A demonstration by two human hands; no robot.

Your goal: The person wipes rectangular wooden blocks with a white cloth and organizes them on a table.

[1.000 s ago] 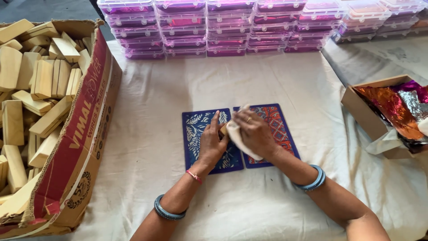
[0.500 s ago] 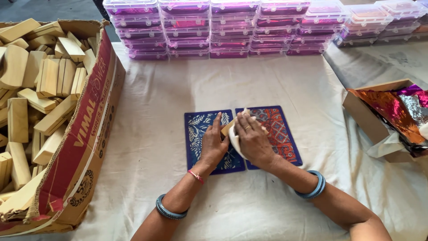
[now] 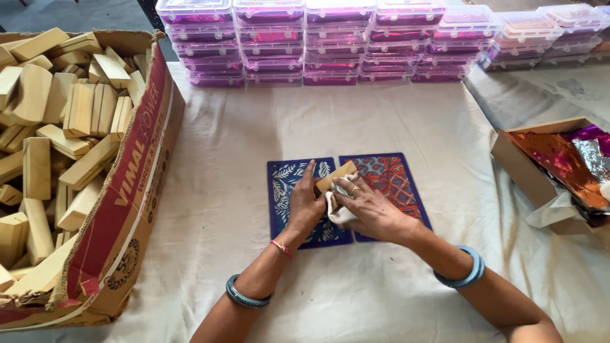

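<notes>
Nearest to me are my two forearms, each with one blue bangle; my left wrist also carries one thin red thread. My left hand lies with fingers stretched out, curled lightly around the near end of one small wooden block, steadying it. My right hand is closed on one white cloth, bunched under my fingers and pressed against the block. Block and cloth sit at the seam where two patterned mats meet: one blue mat with white leaves under my left hand, and one red and blue mat touching it on the right. Both lie flat on the desk, which is covered in pale cloth.

To my left stands one big cardboard box, heaped with many more wooden blocks, too many to count. To my right is one smaller open carton holding crumpled shiny foil in orange, purple and silver.

Farthest off, along the back edge, clear plastic cases with purple contents stand in about seven stacks, several high each.
</notes>
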